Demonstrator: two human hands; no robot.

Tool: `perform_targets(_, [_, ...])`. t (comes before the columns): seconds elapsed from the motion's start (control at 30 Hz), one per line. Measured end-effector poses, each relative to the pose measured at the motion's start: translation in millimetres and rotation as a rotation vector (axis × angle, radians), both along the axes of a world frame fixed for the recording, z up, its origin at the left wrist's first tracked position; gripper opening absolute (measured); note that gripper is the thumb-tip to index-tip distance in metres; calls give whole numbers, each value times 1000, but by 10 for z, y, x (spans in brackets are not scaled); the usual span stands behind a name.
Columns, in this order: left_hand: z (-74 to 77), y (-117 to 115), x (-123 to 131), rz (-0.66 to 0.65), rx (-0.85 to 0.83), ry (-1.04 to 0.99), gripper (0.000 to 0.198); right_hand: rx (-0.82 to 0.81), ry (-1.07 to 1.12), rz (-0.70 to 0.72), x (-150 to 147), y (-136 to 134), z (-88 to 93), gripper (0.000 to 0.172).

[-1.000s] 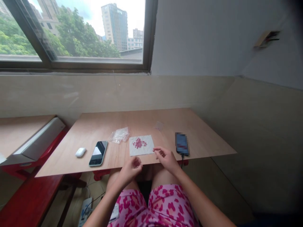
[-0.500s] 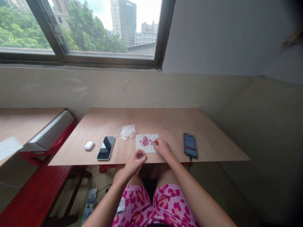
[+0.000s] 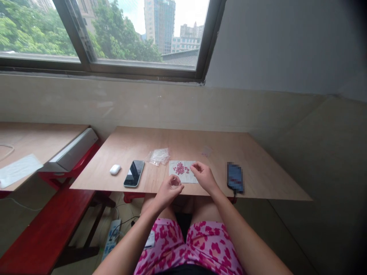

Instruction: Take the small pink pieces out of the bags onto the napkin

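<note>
A loose pile of small pink beads (image 3: 180,169) lies on a white sheet (image 3: 187,178), with several more beads a little to the right of the pile. My right hand (image 3: 203,175) is over the sheet's right side, thumb and forefinger pinched close beside those beads; whatever sits between the fingertips is too small to make out. At the sheet's front left, my left hand (image 3: 169,190) is curled, fingertips close to the thumb. Something clear seems to show inside its grip, but I cannot tell what it is.
Clear plastic bags (image 3: 159,156) lie behind the sheet to the left, and a small clear bag (image 3: 206,151) with pinkish bits lies behind to the right. A phone (image 3: 134,173) and a white earbud case (image 3: 115,169) are at left. A cabled, blurred-out device (image 3: 235,178) is at right.
The view has shifted slightly, so the table sits farther right. My right fingertips have drawn slightly up and away from the beads at the right. My left hand keeps its curled pose.
</note>
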State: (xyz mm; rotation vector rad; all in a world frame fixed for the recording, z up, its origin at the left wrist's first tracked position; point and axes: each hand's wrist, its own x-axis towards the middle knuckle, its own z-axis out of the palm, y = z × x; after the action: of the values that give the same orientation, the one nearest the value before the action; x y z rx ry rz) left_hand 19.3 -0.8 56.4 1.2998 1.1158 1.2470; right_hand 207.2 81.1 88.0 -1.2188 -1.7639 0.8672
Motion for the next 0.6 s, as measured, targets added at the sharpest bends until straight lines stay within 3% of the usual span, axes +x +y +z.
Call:
perform_targets(0.13, [6, -18, 18, 10, 22, 27, 23, 38, -31, 273, -154, -305, 369, 23])
perform_targets(0.23, [-9, -28, 21, 25, 10, 7, 24, 100, -135, 300, -178, -349, 380, 18])
perform_targets(0.43, [-18, -17, -42, 81, -52, -50, 25, 1, -265, -26, 69, -49, -175, 19])
perform_targets(0.6, [-1, 26, -46, 83, -97, -127, 25, -48, -507, -94, 118, 112, -540, 15])
